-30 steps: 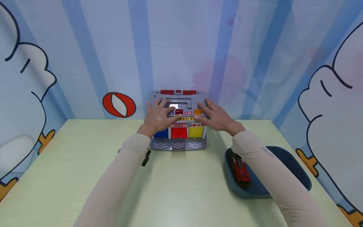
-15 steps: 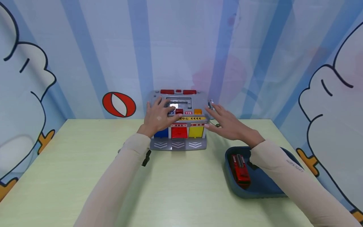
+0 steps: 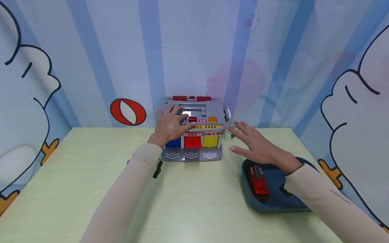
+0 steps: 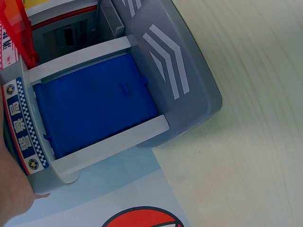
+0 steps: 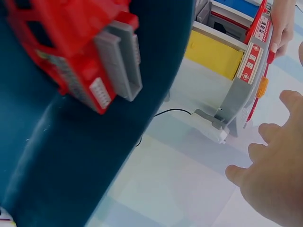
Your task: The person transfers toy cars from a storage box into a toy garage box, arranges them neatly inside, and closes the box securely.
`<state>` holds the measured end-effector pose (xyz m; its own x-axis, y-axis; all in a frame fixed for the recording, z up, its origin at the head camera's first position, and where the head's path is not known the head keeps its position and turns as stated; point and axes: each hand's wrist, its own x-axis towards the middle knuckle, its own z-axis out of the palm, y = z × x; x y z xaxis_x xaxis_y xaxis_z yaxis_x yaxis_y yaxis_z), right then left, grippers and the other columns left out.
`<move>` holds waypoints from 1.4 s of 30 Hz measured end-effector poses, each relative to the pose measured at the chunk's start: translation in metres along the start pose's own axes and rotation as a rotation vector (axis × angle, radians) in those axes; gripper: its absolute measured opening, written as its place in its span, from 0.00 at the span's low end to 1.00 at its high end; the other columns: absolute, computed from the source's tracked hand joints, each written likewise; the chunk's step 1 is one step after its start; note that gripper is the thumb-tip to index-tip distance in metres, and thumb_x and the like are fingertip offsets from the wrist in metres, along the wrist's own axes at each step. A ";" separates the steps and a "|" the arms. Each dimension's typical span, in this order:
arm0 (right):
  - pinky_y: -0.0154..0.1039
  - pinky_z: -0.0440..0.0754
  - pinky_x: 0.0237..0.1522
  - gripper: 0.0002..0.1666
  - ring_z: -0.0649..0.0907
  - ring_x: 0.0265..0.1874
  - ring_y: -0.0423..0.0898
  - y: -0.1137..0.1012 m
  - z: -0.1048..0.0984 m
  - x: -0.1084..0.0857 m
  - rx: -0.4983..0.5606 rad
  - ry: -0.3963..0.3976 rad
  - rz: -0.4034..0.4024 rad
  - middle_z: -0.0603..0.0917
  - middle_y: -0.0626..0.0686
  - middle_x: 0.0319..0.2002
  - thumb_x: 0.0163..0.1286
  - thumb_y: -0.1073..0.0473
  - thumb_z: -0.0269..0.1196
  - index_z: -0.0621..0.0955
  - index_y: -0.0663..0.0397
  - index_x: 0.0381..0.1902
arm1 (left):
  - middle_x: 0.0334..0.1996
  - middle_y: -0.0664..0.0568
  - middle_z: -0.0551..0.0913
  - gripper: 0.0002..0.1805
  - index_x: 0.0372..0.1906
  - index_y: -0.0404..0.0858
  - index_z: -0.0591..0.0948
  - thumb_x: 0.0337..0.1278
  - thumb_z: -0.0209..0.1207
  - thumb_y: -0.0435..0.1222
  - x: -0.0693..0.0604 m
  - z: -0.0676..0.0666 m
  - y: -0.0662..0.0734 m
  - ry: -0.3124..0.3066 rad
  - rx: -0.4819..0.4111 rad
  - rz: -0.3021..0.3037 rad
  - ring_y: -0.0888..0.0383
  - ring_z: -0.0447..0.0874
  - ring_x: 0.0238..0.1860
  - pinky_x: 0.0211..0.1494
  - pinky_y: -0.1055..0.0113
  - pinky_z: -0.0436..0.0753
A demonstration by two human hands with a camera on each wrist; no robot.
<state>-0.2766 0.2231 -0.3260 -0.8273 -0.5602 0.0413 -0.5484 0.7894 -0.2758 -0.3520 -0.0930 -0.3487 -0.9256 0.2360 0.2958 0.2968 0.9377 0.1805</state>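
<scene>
A grey toy station [image 3: 209, 155] with blue, red and yellow doors stands at the back of the table. My left hand [image 3: 169, 125] rests with spread fingers on its upper left. In the left wrist view the blue door [image 4: 97, 104] is closed, while the red door [image 4: 16, 28] beside it stands raised. My right hand [image 3: 258, 145] hovers right of the station, fingers spread, touching nothing. Below it, a red toy truck [image 3: 259, 185] lies in the blue bin [image 3: 250, 205]. The right wrist view shows the truck [image 5: 71, 42] close up and the yellow door [image 5: 213, 54] closed.
A white handset-like piece [image 3: 227, 114] with a thin dark cord is at the station's right side. Behind the pale table [image 3: 188, 202] hangs a blue striped cloth [image 3: 194, 50] with a printed red and white shape [image 3: 115, 111].
My right hand has left the station's upper right and moved right and toward me, uncovering the white piece and cord. My left hand stays in place.
</scene>
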 end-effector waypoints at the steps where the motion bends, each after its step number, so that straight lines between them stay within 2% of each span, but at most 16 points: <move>1: 0.72 0.43 0.74 0.44 0.42 0.80 0.65 0.001 0.001 -0.003 -0.003 0.002 -0.003 0.45 0.60 0.81 0.75 0.37 0.53 0.53 0.43 0.81 | 0.74 0.48 0.66 0.36 0.66 0.52 0.79 0.62 0.49 0.68 0.000 0.000 0.000 0.000 0.001 -0.001 0.43 0.48 0.80 0.76 0.29 0.47; 10: 0.73 0.40 0.73 0.43 0.42 0.80 0.66 0.007 0.008 -0.031 0.036 -0.001 -0.011 0.45 0.60 0.81 0.76 0.39 0.54 0.54 0.44 0.80 | 0.74 0.48 0.66 0.36 0.66 0.52 0.79 0.62 0.49 0.68 0.000 0.001 0.000 0.002 0.006 -0.004 0.43 0.49 0.80 0.76 0.29 0.47; 17: 0.74 0.43 0.72 0.43 0.45 0.79 0.67 0.015 0.016 -0.049 0.035 0.002 -0.031 0.49 0.61 0.81 0.73 0.39 0.58 0.58 0.41 0.79 | 0.74 0.49 0.66 0.36 0.66 0.53 0.78 0.62 0.49 0.68 0.001 0.002 0.002 -0.004 0.004 0.004 0.43 0.48 0.80 0.76 0.29 0.47; 26: 0.76 0.47 0.70 0.47 0.48 0.78 0.69 0.016 0.008 -0.066 -0.010 -0.056 -0.024 0.54 0.62 0.80 0.67 0.34 0.62 0.60 0.39 0.78 | 0.75 0.48 0.65 0.37 0.66 0.52 0.78 0.62 0.48 0.69 0.004 0.002 0.005 -0.009 0.004 0.009 0.43 0.48 0.80 0.75 0.29 0.47; 30: 0.77 0.51 0.69 0.48 0.50 0.77 0.70 0.016 0.004 -0.073 -0.007 -0.093 -0.035 0.56 0.61 0.79 0.65 0.32 0.63 0.63 0.38 0.77 | 0.75 0.49 0.65 0.37 0.66 0.53 0.78 0.62 0.47 0.69 0.005 0.000 0.006 -0.006 0.010 0.006 0.44 0.48 0.80 0.76 0.29 0.47; 37: 0.70 0.72 0.61 0.51 0.59 0.75 0.70 0.015 0.005 -0.085 0.012 -0.174 -0.008 0.55 0.61 0.79 0.60 0.28 0.65 0.65 0.39 0.76 | 0.74 0.49 0.65 0.37 0.66 0.52 0.79 0.62 0.47 0.69 0.004 0.000 0.007 -0.005 0.012 0.011 0.44 0.48 0.80 0.76 0.29 0.47; 42: 0.69 0.73 0.61 0.53 0.58 0.75 0.70 0.014 0.007 -0.089 -0.001 -0.190 0.002 0.57 0.61 0.79 0.56 0.26 0.66 0.67 0.41 0.75 | 0.74 0.48 0.65 0.37 0.66 0.52 0.78 0.61 0.48 0.69 0.004 0.000 0.007 -0.007 0.018 0.004 0.44 0.48 0.80 0.76 0.29 0.47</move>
<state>-0.2101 0.2820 -0.3397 -0.7905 -0.5958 -0.1418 -0.5467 0.7909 -0.2750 -0.3534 -0.0857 -0.3467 -0.9260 0.2418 0.2901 0.2965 0.9412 0.1621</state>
